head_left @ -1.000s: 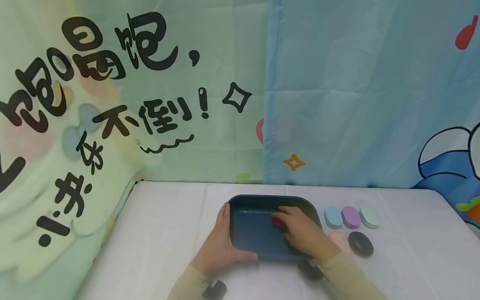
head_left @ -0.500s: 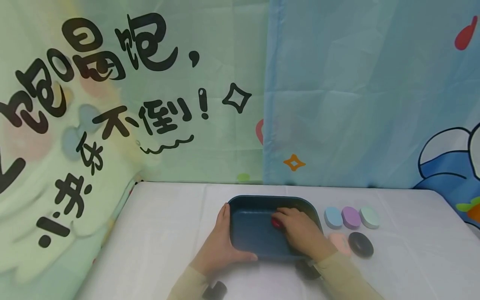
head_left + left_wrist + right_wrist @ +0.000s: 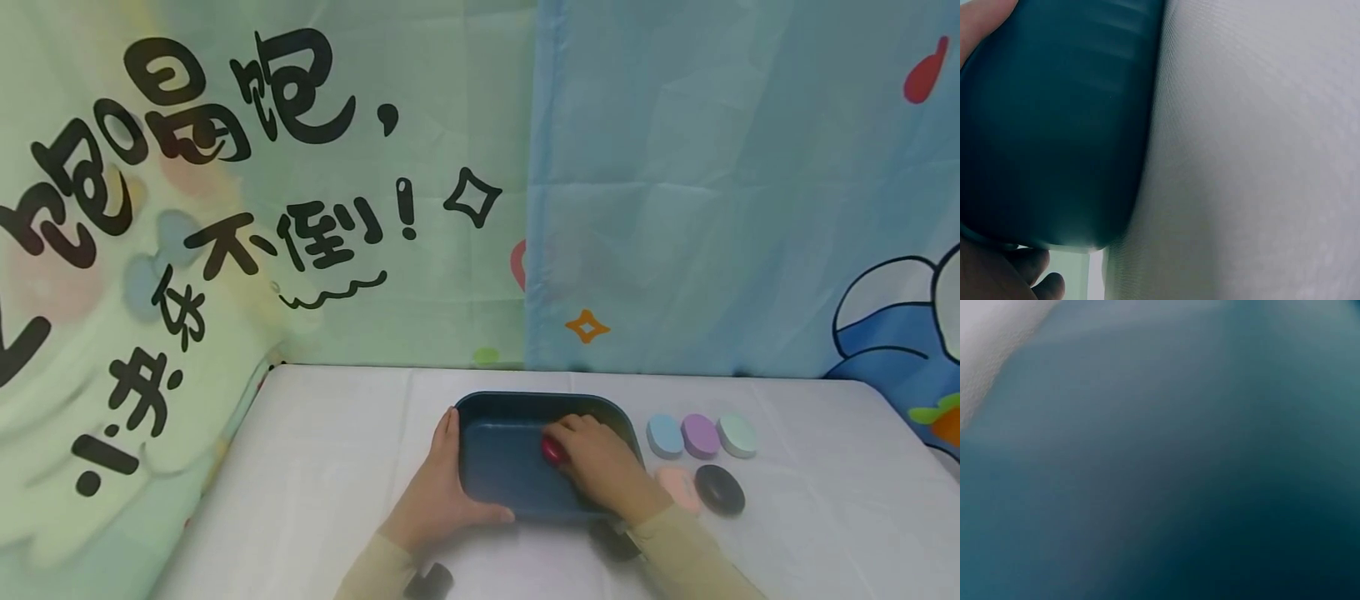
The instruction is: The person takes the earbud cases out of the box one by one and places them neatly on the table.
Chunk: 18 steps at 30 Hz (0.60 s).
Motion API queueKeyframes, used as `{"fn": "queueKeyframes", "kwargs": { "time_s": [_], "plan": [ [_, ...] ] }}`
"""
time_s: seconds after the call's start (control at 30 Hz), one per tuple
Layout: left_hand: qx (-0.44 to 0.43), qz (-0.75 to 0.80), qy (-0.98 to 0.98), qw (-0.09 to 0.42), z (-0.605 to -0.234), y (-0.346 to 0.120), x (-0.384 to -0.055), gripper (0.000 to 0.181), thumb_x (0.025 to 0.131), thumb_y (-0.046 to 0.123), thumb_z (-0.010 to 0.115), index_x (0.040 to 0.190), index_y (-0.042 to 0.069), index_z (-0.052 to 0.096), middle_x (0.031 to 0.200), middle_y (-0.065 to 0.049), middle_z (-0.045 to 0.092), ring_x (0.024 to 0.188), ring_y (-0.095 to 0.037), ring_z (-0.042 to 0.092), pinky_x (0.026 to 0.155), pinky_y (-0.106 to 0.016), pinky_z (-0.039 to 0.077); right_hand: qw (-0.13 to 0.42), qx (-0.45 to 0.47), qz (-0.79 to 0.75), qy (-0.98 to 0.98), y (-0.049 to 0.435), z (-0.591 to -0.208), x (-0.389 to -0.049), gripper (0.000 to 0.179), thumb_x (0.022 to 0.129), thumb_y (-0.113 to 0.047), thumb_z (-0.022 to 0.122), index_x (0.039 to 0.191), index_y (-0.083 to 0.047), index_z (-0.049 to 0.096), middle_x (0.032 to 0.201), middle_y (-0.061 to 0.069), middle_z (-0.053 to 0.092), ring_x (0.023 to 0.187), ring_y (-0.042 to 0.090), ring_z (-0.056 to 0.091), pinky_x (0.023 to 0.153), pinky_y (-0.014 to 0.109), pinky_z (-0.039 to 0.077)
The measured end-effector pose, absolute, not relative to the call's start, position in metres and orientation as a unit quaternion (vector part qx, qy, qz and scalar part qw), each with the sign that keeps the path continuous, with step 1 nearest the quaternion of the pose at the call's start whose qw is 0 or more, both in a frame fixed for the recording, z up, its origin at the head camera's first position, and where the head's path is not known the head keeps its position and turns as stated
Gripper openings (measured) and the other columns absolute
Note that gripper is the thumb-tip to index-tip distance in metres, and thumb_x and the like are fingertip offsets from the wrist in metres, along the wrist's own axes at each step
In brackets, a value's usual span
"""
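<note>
A dark blue rectangular tray (image 3: pixel 498 475) with rounded corners stands on the white tabletop. My left hand (image 3: pixel 442 483) grips its left end, thumb along the front wall and fingers at the far side. In the left wrist view the tray's outer wall (image 3: pixel 1066 125) lies between the thumb and fingertips (image 3: pixel 1050 286). Inside the tray, my right hand (image 3: pixel 603 462) holds a shiny red rounded piece (image 3: pixel 553 451) under its curled fingers, partly hidden by them. Only blurred blue tray surface (image 3: pixel 1147 456) fills most of the right wrist view.
Right of the tray lie a light blue oval piece (image 3: pixel 665 437), a purple one (image 3: pixel 701 437) and a mint green one (image 3: pixel 738 436). Nearer are a pink piece (image 3: pixel 678 487), partly behind the right forearm, and a black oval piece (image 3: pixel 720 490). Printed curtains (image 3: pixel 675 167) hang behind the table.
My right hand has shifted very slightly within the tray, and more of the red piece shows now. The left hand and the tray have stayed in place.
</note>
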State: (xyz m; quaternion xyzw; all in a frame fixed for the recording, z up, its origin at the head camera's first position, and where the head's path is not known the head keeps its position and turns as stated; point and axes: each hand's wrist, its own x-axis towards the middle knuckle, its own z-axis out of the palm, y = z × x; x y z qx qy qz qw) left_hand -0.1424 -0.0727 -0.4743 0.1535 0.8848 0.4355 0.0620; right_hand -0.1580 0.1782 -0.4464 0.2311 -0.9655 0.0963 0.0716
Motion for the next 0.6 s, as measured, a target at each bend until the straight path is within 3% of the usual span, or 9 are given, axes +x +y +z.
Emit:
{"fn": "queueKeyframes", "kwargs": {
  "time_s": [0.6],
  "plan": [
    [0.154,0.433,0.887,0.056,-0.475,-0.072,-0.142,0.147,0.059,0.061,0.091,0.162,0.007,0.001,0.168,-0.013,0.006,0.148,-0.033,0.028,0.113,-0.050,0.036,0.092,0.217,0.131,-0.963,0.189,-0.436,-0.146,0.048,0.077,-0.008,0.087,0.121,-0.012,0.070,0.112,0.011,0.063,0.105,0.032,0.060,0.088,0.049,0.054]
  ]
}}
